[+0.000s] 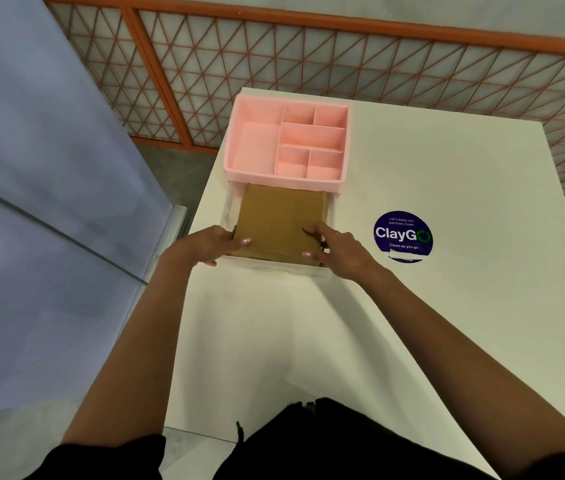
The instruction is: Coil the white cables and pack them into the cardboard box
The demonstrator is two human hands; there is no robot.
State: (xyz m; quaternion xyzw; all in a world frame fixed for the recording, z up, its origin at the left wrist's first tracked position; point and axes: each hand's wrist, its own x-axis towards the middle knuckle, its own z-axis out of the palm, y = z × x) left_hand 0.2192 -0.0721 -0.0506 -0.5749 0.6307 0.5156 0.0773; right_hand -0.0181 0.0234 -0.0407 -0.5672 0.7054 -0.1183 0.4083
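Item: cardboard box (pixel 281 223), brown, flaps closed, seated in a translucent white drawer (pixel 288 270) pulled out toward the wearer from beneath a pink organizer (pixel 284 178); far edge of box close under the organizer front. Grip, left hand (pixel 210 245): clamped on the near-left corner of the box, thumb laid across the top face, other fingers curled over the left edge and mostly hidden from view. Grip, right hand (pixel 338 251): clamped on the near-right corner, forefinger stretched along the top beside the right edge, thumb pressed at the near edge, remaining fingers folded down the side. Both forearms bare, reaching forward from black sleeves. Organizer: open-topped, one large compartment at left, five smaller ones at right, set on a white desk (pixel 412 323) at its far-left part. Lettering: round dark-blue sticker (pixel 403 237) flat on the desk, just right of the drawer, reading "Let's keep our pantries clean", "ClayGo" in large white type with a green ring for the final letter, "Clean as you go" below; lower edge of sticker torn. Behind desk: orange lattice screen (pixel 343 64).
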